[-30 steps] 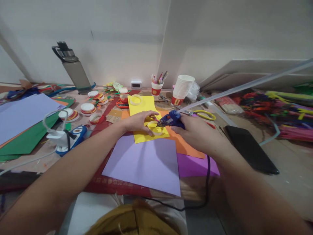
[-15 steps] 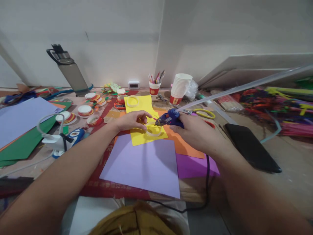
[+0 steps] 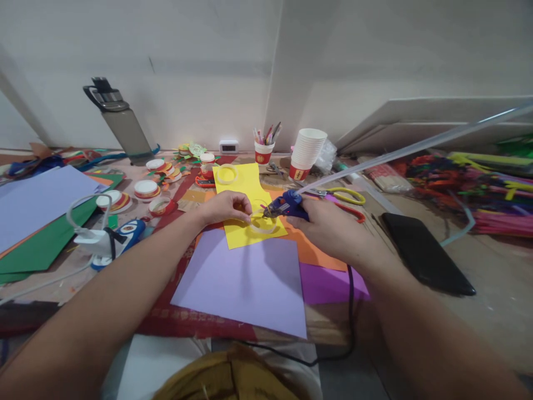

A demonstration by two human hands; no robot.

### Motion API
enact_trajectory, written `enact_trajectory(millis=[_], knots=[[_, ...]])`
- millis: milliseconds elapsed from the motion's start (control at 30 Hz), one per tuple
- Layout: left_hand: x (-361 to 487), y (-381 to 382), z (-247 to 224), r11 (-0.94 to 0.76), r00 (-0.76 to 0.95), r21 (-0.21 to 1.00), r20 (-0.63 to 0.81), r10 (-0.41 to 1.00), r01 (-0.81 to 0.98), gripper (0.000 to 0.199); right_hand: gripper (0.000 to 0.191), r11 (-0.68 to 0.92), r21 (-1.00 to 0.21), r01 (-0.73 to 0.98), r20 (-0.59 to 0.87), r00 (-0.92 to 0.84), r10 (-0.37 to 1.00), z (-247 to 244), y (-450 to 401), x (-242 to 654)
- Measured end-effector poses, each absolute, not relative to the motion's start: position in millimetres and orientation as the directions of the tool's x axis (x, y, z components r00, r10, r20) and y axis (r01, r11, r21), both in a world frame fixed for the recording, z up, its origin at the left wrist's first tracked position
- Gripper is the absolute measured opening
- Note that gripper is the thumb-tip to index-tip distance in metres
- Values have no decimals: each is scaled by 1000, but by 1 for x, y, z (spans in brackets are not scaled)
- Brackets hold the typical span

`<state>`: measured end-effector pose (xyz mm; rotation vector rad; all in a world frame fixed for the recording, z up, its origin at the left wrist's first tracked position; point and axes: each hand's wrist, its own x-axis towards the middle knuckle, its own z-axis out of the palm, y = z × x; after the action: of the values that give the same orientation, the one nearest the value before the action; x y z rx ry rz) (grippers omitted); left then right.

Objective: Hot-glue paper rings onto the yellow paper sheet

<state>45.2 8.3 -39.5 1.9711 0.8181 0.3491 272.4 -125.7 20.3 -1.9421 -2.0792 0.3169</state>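
Observation:
A blue glue gun is in my right hand, its fingers wrapped round the handle and its nozzle pointing left over a white ring. A long clear glue stick sticks out from the gun's back. My left hand pinches the left edge of that ring with thumb and forefinger. Beneath the ring lies yellow paper, with another pale ring at its far end. Light purple paper lies nearer to me, partly over orange paper.
A stack of paper cups, a pen cup and a grey bottle stand along the wall. Yellow-handled scissors and a black phone lie right. A power strip sits left; the gun's black cord hangs over the front edge.
The fingers of my left hand have closed on the ring's edge, where they were a little apart before. The glue gun has shifted slightly, and its nozzle stays over the ring.

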Motion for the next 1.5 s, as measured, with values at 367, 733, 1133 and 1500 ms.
enact_trajectory(millis=[367,733,1133,1500], knots=[[41,10,-39,-384,724,814,-64,686,436,20,21,65,-355,932,83,-38,996,23,-127,276],[42,10,-40,-427,736,783,-57,674,452,20,23,59,-331,942,57,-42,998,20,-126,273],[44,9,-42,-377,727,831,-47,685,409,19,22,68,-354,933,59,-50,997,12,-121,264],[43,13,-49,-392,735,832,-28,677,393,18,25,61,-436,898,25,-56,998,2,-120,258]])
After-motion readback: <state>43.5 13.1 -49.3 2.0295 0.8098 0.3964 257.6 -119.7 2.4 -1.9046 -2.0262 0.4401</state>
